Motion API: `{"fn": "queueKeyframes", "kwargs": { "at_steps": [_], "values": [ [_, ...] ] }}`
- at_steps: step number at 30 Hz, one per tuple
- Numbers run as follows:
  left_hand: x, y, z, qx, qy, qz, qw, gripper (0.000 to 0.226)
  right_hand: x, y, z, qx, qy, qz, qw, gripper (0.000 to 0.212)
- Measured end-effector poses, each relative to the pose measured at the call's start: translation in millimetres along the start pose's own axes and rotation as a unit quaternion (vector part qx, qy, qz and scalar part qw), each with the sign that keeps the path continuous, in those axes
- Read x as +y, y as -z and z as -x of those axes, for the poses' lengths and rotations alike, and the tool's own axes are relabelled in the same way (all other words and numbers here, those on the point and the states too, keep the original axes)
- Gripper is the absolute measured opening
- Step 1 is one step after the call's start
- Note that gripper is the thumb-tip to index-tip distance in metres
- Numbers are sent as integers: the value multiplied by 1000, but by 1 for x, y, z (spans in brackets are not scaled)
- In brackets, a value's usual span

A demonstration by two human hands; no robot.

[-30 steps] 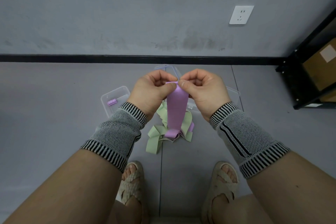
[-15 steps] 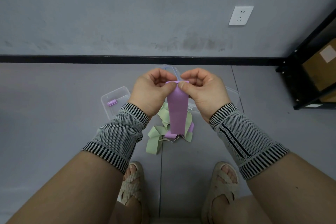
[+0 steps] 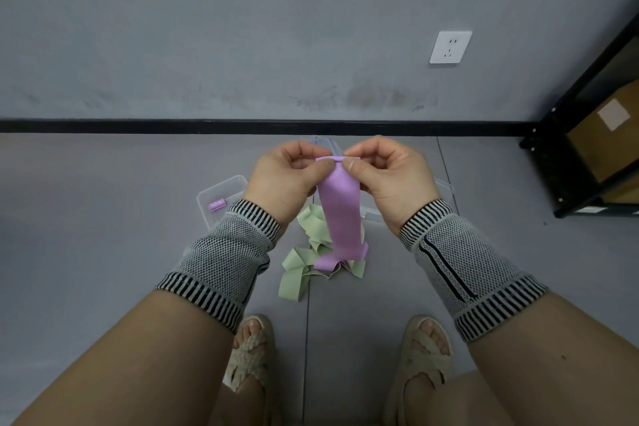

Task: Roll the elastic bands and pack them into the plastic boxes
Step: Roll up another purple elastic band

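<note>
A purple elastic band (image 3: 340,218) hangs down from both hands, its top edge curled into a small roll. My left hand (image 3: 287,180) pinches the roll's left end and my right hand (image 3: 390,180) pinches its right end. The band's lower end lies on a heap of pale green bands (image 3: 304,266) on the floor. A clear plastic box (image 3: 221,194) to the left holds one rolled purple band (image 3: 216,205). A second clear box (image 3: 442,187) shows partly behind my right hand.
I stand on a grey floor facing a grey wall with a black skirting strip (image 3: 138,125) and a white socket (image 3: 450,47). A black metal shelf (image 3: 587,135) with a cardboard carton (image 3: 608,135) stands at the right. My sandalled feet (image 3: 249,353) are below the bands.
The roll at the band's top has grown slightly, and the hanging part is a little shorter. Both hands stay at about the same place.
</note>
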State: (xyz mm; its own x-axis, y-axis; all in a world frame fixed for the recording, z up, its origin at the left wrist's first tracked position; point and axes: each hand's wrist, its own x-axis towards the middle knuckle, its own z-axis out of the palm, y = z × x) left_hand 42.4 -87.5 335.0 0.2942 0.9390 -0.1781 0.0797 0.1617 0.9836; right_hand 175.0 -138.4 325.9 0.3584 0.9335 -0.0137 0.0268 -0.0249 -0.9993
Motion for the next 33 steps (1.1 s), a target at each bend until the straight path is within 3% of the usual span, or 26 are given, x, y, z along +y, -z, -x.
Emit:
{"fn": "queueKeyframes", "kwargs": {
  "at_steps": [4, 9, 17, 24, 33],
  "values": [
    [16, 3, 16, -8, -7, 42, 999, 15, -12, -2, 8, -6, 26, -15, 1000, 27],
    [29, 14, 36, 10, -55, -17, 998, 19, -26, -11, 23, -24, 32, -12, 999, 26],
    [23, 20, 49, 29, -97, -26, 995, 19, -40, -12, 31, -42, -1, 2, 999, 12],
    [-2, 21, 39, 18, -43, -24, 999, 18, -14, -11, 30, -27, 2, 49, 998, 14],
    [-9, 21, 15, -4, 14, 4, 1000, 11, 1, -8, 9, -17, -9, 23, 1000, 22]
  ]
}}
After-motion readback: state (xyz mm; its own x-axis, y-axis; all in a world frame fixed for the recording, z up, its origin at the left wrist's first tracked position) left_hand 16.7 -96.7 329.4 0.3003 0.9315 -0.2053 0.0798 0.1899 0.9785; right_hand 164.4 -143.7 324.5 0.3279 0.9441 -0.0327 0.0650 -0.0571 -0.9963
